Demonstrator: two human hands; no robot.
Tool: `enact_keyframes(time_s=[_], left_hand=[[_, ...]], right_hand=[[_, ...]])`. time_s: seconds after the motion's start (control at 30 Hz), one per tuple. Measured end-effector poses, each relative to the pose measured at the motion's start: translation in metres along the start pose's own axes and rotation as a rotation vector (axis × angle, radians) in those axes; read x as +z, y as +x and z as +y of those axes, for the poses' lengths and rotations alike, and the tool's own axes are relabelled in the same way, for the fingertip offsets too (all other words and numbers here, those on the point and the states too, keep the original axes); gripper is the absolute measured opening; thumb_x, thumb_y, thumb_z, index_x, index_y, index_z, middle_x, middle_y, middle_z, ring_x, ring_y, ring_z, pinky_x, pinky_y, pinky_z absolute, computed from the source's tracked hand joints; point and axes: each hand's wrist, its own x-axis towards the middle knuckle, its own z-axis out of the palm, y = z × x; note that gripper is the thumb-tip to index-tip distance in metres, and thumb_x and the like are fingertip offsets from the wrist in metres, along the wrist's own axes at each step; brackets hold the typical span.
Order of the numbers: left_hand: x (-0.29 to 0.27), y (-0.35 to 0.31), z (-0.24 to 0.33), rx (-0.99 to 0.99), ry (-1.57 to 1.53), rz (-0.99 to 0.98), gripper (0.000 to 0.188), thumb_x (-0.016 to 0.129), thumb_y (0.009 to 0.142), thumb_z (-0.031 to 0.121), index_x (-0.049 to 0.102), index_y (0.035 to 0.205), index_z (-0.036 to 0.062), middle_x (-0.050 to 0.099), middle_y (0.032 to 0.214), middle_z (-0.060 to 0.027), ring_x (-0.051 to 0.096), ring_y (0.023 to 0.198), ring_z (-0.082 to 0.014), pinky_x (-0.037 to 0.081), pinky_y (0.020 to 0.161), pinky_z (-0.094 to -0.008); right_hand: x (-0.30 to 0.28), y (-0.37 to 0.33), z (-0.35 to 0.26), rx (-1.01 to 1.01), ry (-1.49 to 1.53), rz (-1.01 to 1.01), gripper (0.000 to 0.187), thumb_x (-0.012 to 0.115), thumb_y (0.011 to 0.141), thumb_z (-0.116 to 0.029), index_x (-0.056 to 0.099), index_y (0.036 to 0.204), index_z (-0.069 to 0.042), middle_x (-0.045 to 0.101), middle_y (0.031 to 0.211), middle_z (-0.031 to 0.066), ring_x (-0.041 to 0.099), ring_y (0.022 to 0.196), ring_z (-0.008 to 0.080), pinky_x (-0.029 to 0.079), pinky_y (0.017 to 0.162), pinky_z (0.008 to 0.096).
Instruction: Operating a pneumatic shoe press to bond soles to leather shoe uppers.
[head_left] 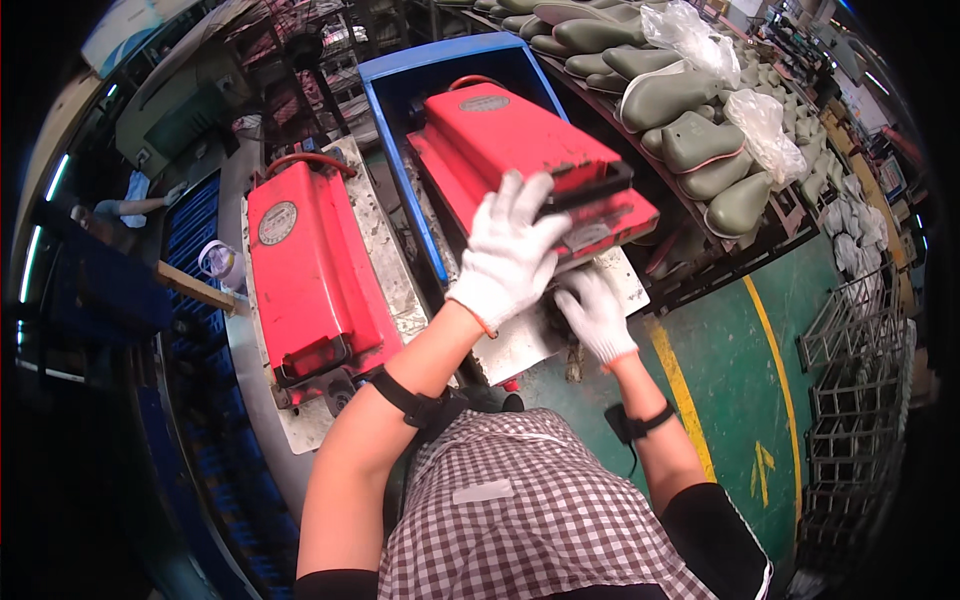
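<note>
Two long red metal casings lie before me. My left hand (508, 250), in a white knitted glove, rests with its fingers spread on the near end of the right casing (510, 130), beside its black handle (592, 187). Just below that casing's near edge is my right hand (597, 318), also gloved. Its fingers are curled at the white, stained plate (622, 280) under the casing; what they pinch is hidden. The left casing (305, 270), with a round grey label and a red hose, sits untouched on another stained plate.
Around the right casing runs a blue metal frame (440, 62). Several olive-green shoe-shaped pieces (705, 145) and clear plastic bags (765, 135) fill a rack at the far right. Metal racks (850, 400) stand on the green floor beyond yellow lines. Another person's arm (140, 206) shows at far left.
</note>
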Motion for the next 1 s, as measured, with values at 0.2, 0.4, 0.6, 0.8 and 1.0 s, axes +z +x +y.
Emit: enact_keyframes(time_s=[0.2,0.4,0.6,0.8,1.0], left_hand=[[-0.056,0.052,-0.004,-0.074,0.125,-0.019,0.032,0.072,0.091,0.017,0.066,0.121,0.0086,0.059,0.139,-0.0245,0.065,0.115,-0.0424,0.054,0.098,-0.0496],[-0.084,0.096,-0.035,-0.112,0.142,0.248,0.031,0.063,0.101,0.023,0.068,0.129,0.0115,0.065,0.133,-0.0162,0.063,0.123,-0.0378,0.051,0.105,-0.047],[-0.093,0.084,-0.043,-0.096,0.159,0.264,0.045,0.063,0.101,0.021,0.059,0.146,0.0142,0.056,0.148,-0.0213,0.053,0.138,-0.0413,0.046,0.113,-0.0455],[-0.075,-0.032,-0.04,-0.486,-0.479,0.247,0.063,0.058,0.101,0.01,0.037,0.16,-0.0024,0.043,0.162,-0.0242,0.041,0.153,-0.035,0.032,0.125,-0.0415],[-0.058,-0.155,-0.044,-1.403,-1.337,0.293,0.051,0.048,0.111,0.023,0.04,0.156,-0.001,0.054,0.153,-0.018,0.059,0.135,-0.0319,0.05,0.111,-0.0423]], right_hand=[[0.056,0.121,0.045,0.211,-0.132,-0.043,0.079,0.075,0.089,-0.043,0.046,0.155,-0.01,0.052,0.146,0.0288,0.055,0.131,0.0471,0.05,0.107,0.0517],[0.082,0.163,0.038,0.314,-0.278,-0.263,0.094,0.075,0.086,-0.054,0.034,0.165,-0.022,0.047,0.148,0.037,0.056,0.132,0.0495,0.05,0.11,0.0495],[0.032,0.148,0.031,0.523,0.514,-0.24,0.075,0.067,0.095,-0.052,0.053,0.153,-0.007,0.074,0.12,0.0148,0.073,0.102,0.023,0.059,0.078,0.0391],[0.02,0.053,0.022,0.589,1.461,-0.406,0.051,0.055,0.106,-0.052,0.057,0.145,-0.019,0.074,0.122,0.0055,0.074,0.096,0.021,0.059,0.061,0.0383],[0.036,0.007,-0.07,0.64,2.019,-0.686,0.06,0.045,0.108,-0.054,0.053,0.15,-0.011,0.066,0.133,0.0193,0.067,0.113,0.0291,0.06,0.091,0.0425]])
